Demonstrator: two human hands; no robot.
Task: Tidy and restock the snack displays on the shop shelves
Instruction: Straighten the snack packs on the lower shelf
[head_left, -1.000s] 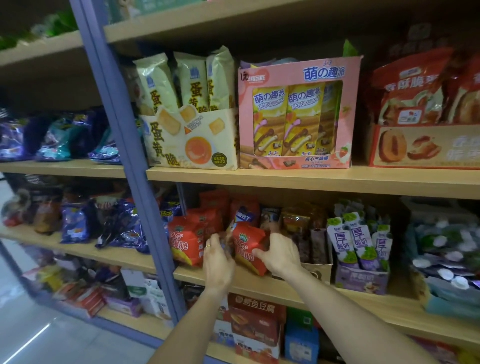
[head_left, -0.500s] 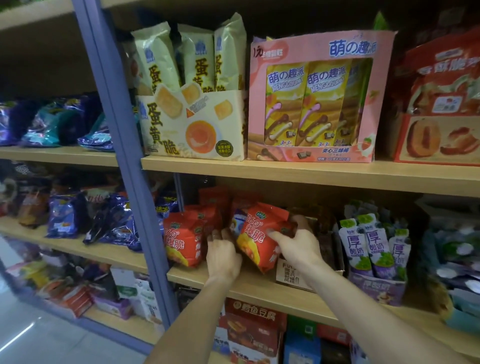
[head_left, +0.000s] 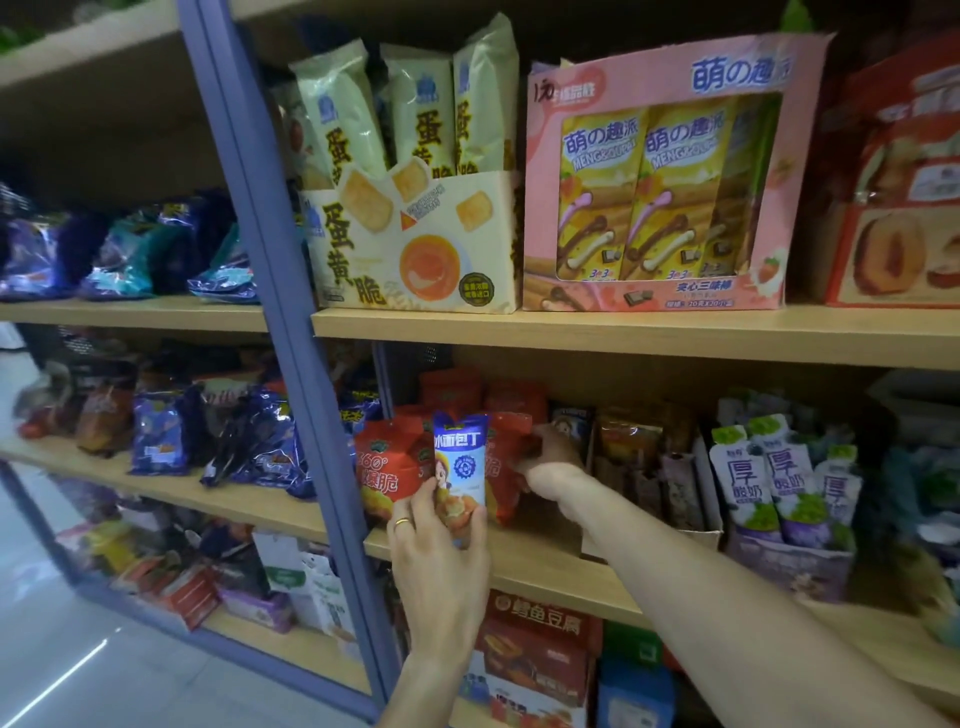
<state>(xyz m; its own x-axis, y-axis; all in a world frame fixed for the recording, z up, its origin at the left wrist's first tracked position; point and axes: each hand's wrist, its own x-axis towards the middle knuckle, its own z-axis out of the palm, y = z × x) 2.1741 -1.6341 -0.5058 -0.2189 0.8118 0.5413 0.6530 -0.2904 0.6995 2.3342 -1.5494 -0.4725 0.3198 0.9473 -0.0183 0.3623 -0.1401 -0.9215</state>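
Pinched at its lower end between the thumb and fingers of my left hand (head_left: 441, 566), a small blue-and-white snack packet (head_left: 460, 465) stands upright just in front of the red bags (head_left: 387, 470) on the middle shelf (head_left: 561, 574). My right hand (head_left: 550, 457) reaches past it, fingers curled onto the edge of a red bag just right of the packet; I judge it a grip, though the fingertips are hidden behind the bag. As for progress, this blue packet looks like a stray among the red ones, so I take the sorting of this section to be under way and not finished: the packet has no place yet, and the red bags behind it lean unevenly. To the right of my right hand the brown packets in their cardboard tray (head_left: 698, 499) and the purple yoghurt pouches (head_left: 779, 483) stand fairly orderly. Left of my left hand, beyond the blue upright post (head_left: 270, 291), the dark blue bags (head_left: 161, 439) lie in a loose heap, probably still to be straightened. The back of the middle shelf is in shadow, the far right is blurred, and the lower shelf is partly cut off by my arms.
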